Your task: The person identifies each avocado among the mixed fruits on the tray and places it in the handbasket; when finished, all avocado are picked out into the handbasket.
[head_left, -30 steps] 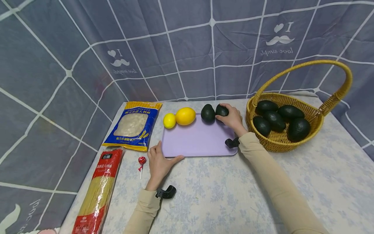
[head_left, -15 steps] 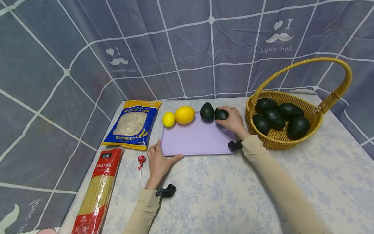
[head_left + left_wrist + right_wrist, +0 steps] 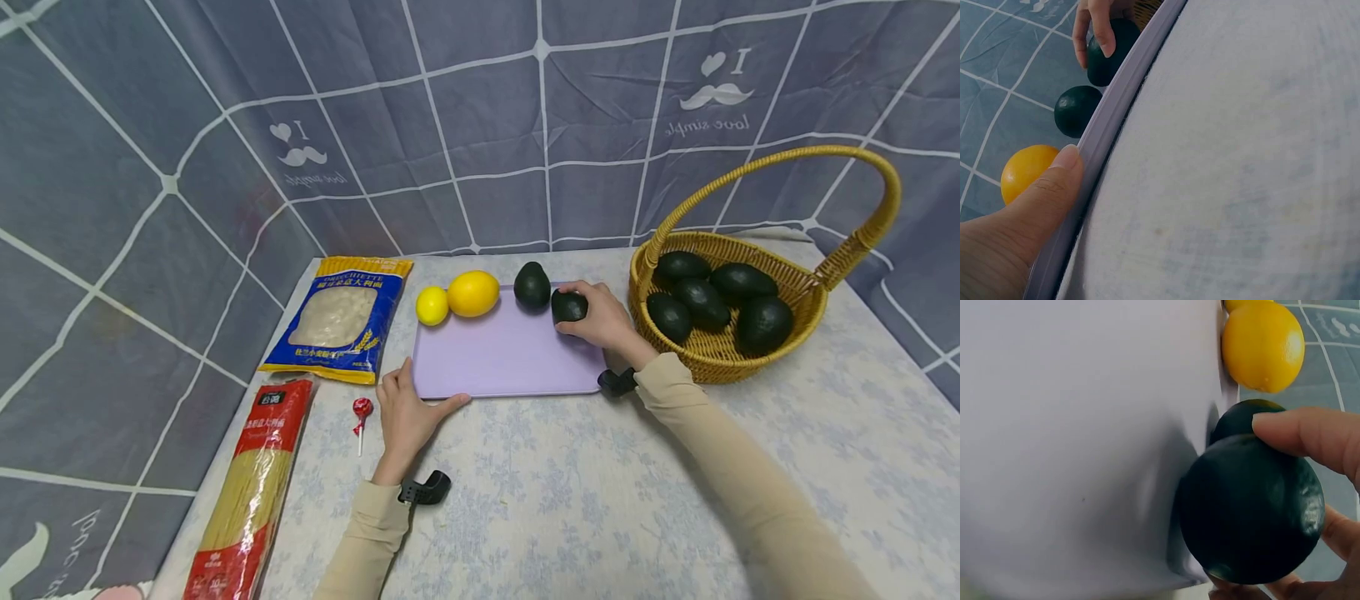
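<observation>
My right hand (image 3: 603, 319) grips a dark green avocado (image 3: 569, 307) at the back right corner of the lilac tray (image 3: 510, 358), thumb on one side and fingers round the other. A second avocado (image 3: 532, 287) stands just left of it. Further left along the back edge sit a large orange-yellow lemon (image 3: 473, 293) and a smaller bright yellow lemon (image 3: 432, 306). At the tray's front left corner my left hand (image 3: 405, 421) rests with thumb and fingers spread. Its thumb (image 3: 1054, 184) lies along the tray's rim in the left wrist view.
A wicker basket (image 3: 701, 367) with a tall handle stands to the right, holding several avocados (image 3: 701, 303). On the left lie a blue pasta bag (image 3: 337, 321), a red spaghetti pack (image 3: 251, 492) and a red lollipop (image 3: 362, 408). A grey curtain (image 3: 480, 167) hangs behind.
My right hand has brought the gripped avocado slightly toward me onto the tray's back right corner, and its wrist has shifted right. The left hand stays at its corner.
</observation>
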Demonstrator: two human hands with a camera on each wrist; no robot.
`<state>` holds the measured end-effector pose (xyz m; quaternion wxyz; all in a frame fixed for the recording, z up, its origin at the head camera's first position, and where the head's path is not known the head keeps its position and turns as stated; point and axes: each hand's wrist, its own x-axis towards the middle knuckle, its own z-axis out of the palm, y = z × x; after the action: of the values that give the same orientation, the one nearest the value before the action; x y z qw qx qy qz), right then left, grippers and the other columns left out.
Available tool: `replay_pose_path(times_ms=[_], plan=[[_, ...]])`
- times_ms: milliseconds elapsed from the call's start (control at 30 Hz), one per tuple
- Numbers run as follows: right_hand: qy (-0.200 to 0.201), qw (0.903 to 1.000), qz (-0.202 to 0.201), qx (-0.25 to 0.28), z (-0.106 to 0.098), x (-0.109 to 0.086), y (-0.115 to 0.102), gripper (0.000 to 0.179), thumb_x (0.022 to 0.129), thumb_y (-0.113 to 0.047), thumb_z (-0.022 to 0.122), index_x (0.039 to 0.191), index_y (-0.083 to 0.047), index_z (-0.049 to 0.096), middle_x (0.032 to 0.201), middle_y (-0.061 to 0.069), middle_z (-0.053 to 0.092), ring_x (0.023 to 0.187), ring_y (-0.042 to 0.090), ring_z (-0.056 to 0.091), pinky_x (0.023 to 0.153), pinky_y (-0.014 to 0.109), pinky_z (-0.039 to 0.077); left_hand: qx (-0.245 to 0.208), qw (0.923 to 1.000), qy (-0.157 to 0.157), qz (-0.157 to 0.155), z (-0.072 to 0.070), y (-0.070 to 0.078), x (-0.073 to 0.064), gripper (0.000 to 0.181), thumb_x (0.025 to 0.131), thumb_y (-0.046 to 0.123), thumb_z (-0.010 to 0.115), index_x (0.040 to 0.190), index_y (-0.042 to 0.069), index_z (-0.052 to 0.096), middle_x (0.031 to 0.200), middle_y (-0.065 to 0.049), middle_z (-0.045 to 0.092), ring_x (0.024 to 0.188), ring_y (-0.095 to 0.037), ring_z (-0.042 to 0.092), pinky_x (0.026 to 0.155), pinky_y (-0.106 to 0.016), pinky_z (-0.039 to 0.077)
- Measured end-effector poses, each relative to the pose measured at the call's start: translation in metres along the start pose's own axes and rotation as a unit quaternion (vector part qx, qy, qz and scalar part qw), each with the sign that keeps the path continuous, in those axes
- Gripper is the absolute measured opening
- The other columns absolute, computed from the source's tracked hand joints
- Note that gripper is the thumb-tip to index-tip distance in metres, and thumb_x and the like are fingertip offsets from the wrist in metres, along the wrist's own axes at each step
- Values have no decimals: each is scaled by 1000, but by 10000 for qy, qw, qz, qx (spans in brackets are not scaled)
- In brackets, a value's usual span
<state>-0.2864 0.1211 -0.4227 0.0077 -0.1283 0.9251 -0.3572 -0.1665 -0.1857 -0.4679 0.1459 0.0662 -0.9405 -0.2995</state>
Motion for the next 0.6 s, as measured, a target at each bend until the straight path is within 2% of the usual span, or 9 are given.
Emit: replay_pose_path(times_ms=[367, 467, 600], plan=[[-293, 9979, -285, -499, -3, -19, -11, 58, 76, -32, 78, 125, -16, 51, 113, 21, 51, 100, 40, 55, 81, 54, 42, 27, 10000, 32, -3, 1, -1, 1, 116, 57, 53, 86, 142, -7, 35, 119, -26, 39, 109, -37, 34, 87, -46, 33], [-333, 9978, -477, -308, -2, -25, -12, 56, 77, -29, 78, 125, -15, 51, 116, 21, 50, 104, 39, 53, 84, 55, 41, 16, 10000, 31, 11, 2, -2, 1, 116, 57, 53, 86, 142, -7, 36, 119, -26, 40, 110, -37, 34, 88, -46, 33], [-329, 9966, -728, 220, -1, -34, -13, 56, 79, -25, 77, 126, -12, 49, 122, 20, 47, 111, 36, 48, 90, 53, 38, -11, 10000, 15, 26, 2, -1, 0, 116, 57, 53, 86, 142, -6, 35, 119, -26, 40, 109, -37, 34, 87, -46, 33]])
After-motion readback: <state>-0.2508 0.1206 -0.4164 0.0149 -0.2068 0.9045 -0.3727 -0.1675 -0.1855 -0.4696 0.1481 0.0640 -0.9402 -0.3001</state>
